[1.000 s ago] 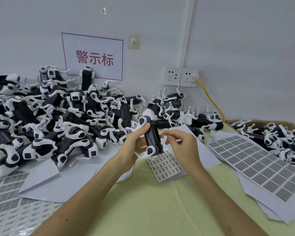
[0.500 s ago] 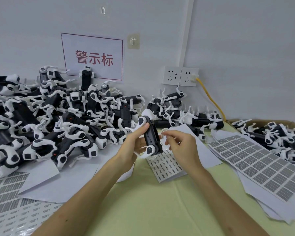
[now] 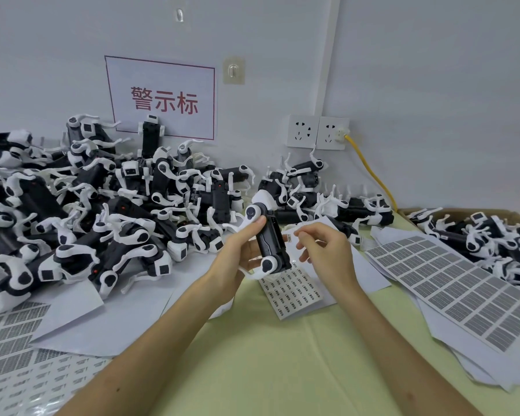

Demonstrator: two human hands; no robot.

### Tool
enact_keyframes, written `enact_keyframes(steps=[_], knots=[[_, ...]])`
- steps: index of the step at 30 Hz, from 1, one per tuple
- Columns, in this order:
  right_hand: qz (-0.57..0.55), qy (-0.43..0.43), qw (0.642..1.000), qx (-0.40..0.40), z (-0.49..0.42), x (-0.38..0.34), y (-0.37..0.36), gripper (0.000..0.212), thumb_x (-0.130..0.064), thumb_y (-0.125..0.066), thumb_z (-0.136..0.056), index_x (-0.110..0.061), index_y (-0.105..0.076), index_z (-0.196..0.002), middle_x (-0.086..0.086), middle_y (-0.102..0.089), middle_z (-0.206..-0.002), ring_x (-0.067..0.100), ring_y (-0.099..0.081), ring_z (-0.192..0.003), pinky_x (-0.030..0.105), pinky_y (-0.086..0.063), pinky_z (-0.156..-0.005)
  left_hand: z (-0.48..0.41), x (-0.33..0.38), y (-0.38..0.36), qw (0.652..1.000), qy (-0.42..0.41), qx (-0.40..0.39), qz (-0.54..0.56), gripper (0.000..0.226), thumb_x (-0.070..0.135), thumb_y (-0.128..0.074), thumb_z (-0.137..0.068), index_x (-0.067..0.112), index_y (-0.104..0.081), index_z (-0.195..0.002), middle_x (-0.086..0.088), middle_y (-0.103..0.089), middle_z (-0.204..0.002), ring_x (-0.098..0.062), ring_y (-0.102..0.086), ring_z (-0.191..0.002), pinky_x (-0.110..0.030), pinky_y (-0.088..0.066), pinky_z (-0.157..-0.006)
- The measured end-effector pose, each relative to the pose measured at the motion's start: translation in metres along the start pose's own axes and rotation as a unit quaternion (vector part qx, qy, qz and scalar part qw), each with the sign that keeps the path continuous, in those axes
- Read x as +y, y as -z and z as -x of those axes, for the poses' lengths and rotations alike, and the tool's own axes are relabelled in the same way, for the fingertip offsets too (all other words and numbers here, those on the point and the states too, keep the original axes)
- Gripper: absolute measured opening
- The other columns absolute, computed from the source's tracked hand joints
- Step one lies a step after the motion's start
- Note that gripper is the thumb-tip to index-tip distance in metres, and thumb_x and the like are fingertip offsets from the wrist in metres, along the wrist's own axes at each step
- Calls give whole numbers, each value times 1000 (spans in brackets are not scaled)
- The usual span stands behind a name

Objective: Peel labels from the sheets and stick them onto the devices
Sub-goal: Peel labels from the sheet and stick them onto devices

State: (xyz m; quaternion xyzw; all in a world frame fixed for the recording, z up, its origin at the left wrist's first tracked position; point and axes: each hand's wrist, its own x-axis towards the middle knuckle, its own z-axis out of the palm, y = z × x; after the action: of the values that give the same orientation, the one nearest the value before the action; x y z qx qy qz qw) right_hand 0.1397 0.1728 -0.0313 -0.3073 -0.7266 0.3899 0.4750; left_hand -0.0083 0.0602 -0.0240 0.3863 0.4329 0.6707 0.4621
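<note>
While gripping a black-and-white device [image 3: 272, 238] in the left hand [image 3: 237, 250], fingers curled round its dark body and thumb up by the white joint at its far end, pinches a tiny white label [image 3: 289, 236] between thumb and forefinger of the right hand [image 3: 327, 253], just beside the device's right edge. Cannot tell whether label and casing touch. Held tilted above the pale green table [image 3: 267, 355], near the middle of the scene, top end leaning far and left.

Directly below the hands, lying flat on blank white paper: a small label sheet [image 3: 294, 291] printed in neat rows. To the right, fanned over more paper: a large label sheet [image 3: 451, 280] of grey rectangles. Farther right, packed into a cardboard box [image 3: 463, 212]: boxed devices [image 3: 493, 244] of the same kind.

Heaped across the left and far side, up against the wall: a pile of devices [image 3: 102, 211], black bodies and white limbs tangled together. At near left, spread along the table edge: further printed sheets [image 3: 18, 340].

On the wall behind: a white sign [image 3: 162, 97] with red characters, a clear hook [image 3: 233, 70], twin sockets [image 3: 315, 132] and a yellow cable [image 3: 370, 172] running down to the right.
</note>
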Motion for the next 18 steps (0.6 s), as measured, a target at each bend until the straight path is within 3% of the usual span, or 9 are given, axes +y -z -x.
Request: enact_keyframes(steps=[7, 11, 13, 18], knots=[[32, 12, 999, -21, 2, -2, -4, 11, -20, -75, -92, -25, -75, -82, -7, -72, -76, 20, -68, -59, 28, -52, -61, 1, 0, -1, 1000, 7, -1, -13, 36, 56, -64, -92, 29, -82, -106, -12, -74, -127, -28, -74, -109, -50, -52, -107], [59, 25, 998, -11, 1, -1, -3, 15, -22, -78, -90, -29, -73, -77, -9, -71, -75, 23, -67, -62, 30, -53, -63, 0, -1, -2, 1000, 0, 3, -25, 56, 60, -71, -81, 17, -79, -116, -13, -75, -123, -26, -74, -106, -41, -56, -97], [73, 24, 997, -11, 1, 0, -4, 17, -25, -78, -90, -30, -70, -76, -11, -70, -75, 21, -68, -63, 27, -52, -61, 0, -2, -2, 1000, -2, 9, -27, 62, 60, -74, -77, 12, -77, -116, -15, -76, -121, -28, -74, -106, -44, -52, -105], [107, 43, 993, -20, 2, 4, -7, 20, -25, -76, -89, -27, -64, -74, -17, -67, -72, 6, -61, -57, 13, -41, -53, 0, -3, 0, 998, -1, 23, -52, 51, 52, -70, -86, 8, -77, -112, -16, -76, -119, -32, -72, -111, -53, -46, -114]])
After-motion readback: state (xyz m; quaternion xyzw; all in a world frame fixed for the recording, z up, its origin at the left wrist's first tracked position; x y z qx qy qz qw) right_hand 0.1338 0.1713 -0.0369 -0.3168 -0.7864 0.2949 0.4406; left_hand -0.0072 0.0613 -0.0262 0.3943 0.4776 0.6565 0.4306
